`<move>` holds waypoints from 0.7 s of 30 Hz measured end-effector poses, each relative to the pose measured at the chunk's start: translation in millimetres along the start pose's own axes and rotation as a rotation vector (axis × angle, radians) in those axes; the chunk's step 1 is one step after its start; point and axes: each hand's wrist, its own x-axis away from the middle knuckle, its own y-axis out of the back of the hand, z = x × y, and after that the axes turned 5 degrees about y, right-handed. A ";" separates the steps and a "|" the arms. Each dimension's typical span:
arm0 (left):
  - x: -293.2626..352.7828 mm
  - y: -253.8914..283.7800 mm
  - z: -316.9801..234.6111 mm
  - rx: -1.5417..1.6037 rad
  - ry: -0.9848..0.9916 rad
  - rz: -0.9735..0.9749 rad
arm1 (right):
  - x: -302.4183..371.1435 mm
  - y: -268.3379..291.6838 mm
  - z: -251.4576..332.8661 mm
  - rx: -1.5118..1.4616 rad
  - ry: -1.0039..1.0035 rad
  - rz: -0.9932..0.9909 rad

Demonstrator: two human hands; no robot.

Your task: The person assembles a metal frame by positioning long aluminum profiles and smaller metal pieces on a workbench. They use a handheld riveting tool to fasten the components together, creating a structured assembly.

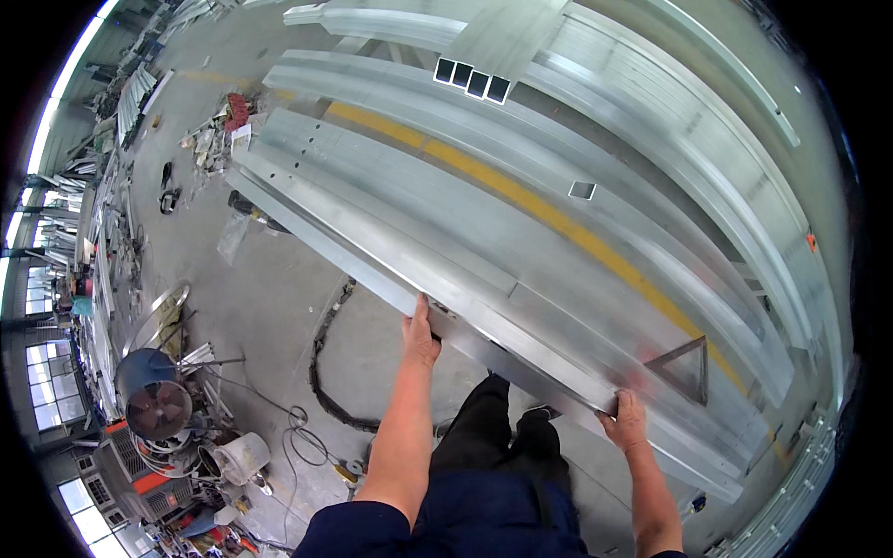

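Note:
A shiny metal profile [521,358] with small cut-outs near its left end lies across in front of me. My left hand [421,333] is closed on its left end, the thumb on top and the other fingers mostly hidden. The profile's right end is gripped by my right hand [627,420], with its fingers curled around the near edge. Just beyond it stretch long silver metal panels [391,195], with a few dark holes at their far left end. A dark triangular metal frame [684,369] rests on them, beyond my right hand.
Several square metal tubes [502,46] and a short tube piece [582,191] lie farther off. On the left floor are a round fan [158,409], a white bucket [240,458], cables [298,430] and a dark hose [321,372]. A power tool [256,212] sits near the panels' left end.

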 end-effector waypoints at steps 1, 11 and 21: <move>-4.9 -1.5 1.6 0.019 -0.022 -0.068 | -0.8 5.2 0.3 -0.003 0.012 0.014; 35.9 -20.0 22.8 -0.320 -0.250 0.059 | -1.9 96.2 48.9 0.000 -0.141 0.186; 244.1 -248.1 -109.7 0.252 -0.418 1.121 | -51.0 377.9 34.2 0.682 0.348 -0.969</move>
